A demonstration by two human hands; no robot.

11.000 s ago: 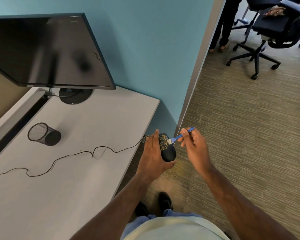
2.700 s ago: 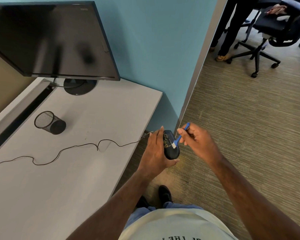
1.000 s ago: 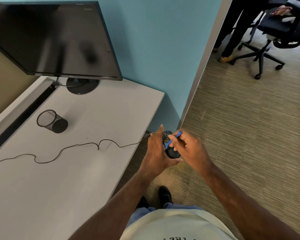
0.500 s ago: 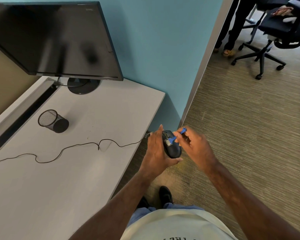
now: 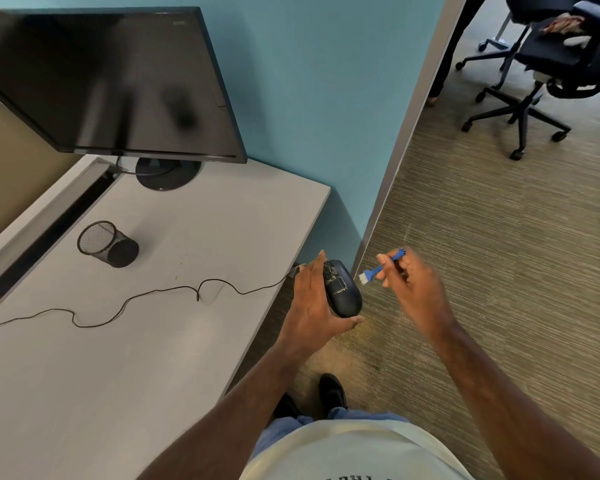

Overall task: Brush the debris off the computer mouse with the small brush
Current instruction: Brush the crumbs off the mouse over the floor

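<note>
My left hand (image 5: 312,303) grips a black computer mouse (image 5: 343,289) in the air, just past the desk's right edge and over the carpet. Pale specks of debris cover the front part of the mouse near its buttons. My right hand (image 5: 413,289) pinches a small blue brush (image 5: 381,267) with white bristles. The bristles point at the mouse but stand a short gap to its right, not touching it. The mouse's thin black cable (image 5: 160,292) trails left across the desk.
A grey desk (image 5: 118,358) holds a dark monitor (image 5: 101,81) and a black mesh cup (image 5: 106,243) lying on its side. A teal wall ends at a doorway; office chairs (image 5: 548,57) stand on the carpet beyond. My shoes (image 5: 331,389) show below.
The brush was on the mouse's top half a second ago; my right hand has now pulled it off to the right. Less debris shows on the mouse than eleven seconds ago.
</note>
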